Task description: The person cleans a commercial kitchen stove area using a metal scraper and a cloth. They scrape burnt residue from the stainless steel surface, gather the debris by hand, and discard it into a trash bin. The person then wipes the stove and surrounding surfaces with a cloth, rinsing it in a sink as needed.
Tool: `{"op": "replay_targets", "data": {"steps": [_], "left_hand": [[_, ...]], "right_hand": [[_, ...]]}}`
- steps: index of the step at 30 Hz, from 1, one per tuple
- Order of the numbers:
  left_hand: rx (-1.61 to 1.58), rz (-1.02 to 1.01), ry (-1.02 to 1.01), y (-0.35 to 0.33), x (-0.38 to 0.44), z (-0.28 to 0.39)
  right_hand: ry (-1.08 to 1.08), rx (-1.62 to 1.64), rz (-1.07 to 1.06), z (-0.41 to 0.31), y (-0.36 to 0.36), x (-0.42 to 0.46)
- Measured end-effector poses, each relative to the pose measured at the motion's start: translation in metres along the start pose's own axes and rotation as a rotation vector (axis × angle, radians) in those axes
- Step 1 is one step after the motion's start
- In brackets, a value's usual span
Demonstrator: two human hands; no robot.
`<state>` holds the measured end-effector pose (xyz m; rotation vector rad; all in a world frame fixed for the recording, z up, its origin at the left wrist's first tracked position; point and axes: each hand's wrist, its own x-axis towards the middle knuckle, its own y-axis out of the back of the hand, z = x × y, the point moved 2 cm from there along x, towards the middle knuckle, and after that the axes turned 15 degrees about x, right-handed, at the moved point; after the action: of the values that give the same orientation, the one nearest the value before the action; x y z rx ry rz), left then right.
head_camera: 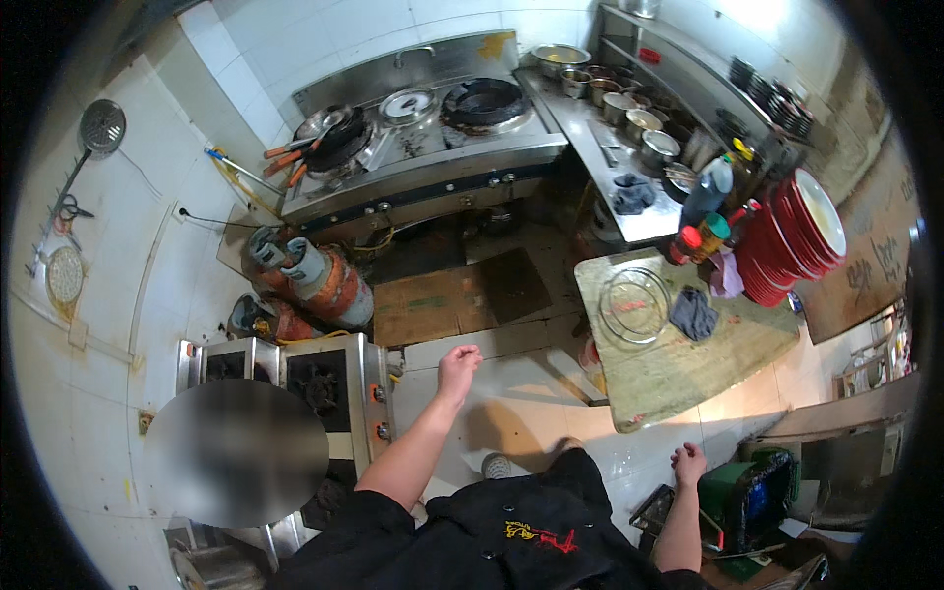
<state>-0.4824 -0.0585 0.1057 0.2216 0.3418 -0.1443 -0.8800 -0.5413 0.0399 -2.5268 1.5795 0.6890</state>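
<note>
My left hand (459, 372) hangs in the air over the tiled floor with its fingers loosely curled. It holds nothing and is close to the front edge of a gas stove (359, 383). My right hand (689, 464) is low at my other side, also empty. Beyond it stands a worktable with a worn greenish top (627, 376). On that top lie metal rings (636, 304) and a crumpled dark cloth (693, 313). A green bin (726, 494) with a black liner is to the right of my right hand.
Gas cylinders (332, 287) stand left of flattened cardboard (435, 302) on the floor. A wok range (420, 158) runs along the back wall. Metal pots (660, 147) line the steel counter (641, 225). Bottles (708, 188) and stacked red bowls (782, 236) crowd the right.
</note>
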Motion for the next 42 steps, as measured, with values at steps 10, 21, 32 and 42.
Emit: {"op": "replay_targets", "data": {"steps": [10, 21, 32, 42], "left_hand": [[0.021, 0.289, 0.111, 0.18, 0.144, -0.023], [0.023, 0.643, 0.313, 0.338, 0.274, 0.072], [0.237, 0.332, 0.258, 0.337, 0.546, 0.146], [0.493, 0.204, 0.102, 0.319, 0.707, 0.222]], "right_hand": [[-0.063, -0.091, -0.227, -0.055, -0.297, 0.068], [0.195, -0.5, -0.615, -0.177, -0.695, 0.137], [0.514, -0.657, -0.656, -0.316, -0.99, 0.129], [0.558, -1.055, -0.805, -0.338, -1.229, 0.188]]}}
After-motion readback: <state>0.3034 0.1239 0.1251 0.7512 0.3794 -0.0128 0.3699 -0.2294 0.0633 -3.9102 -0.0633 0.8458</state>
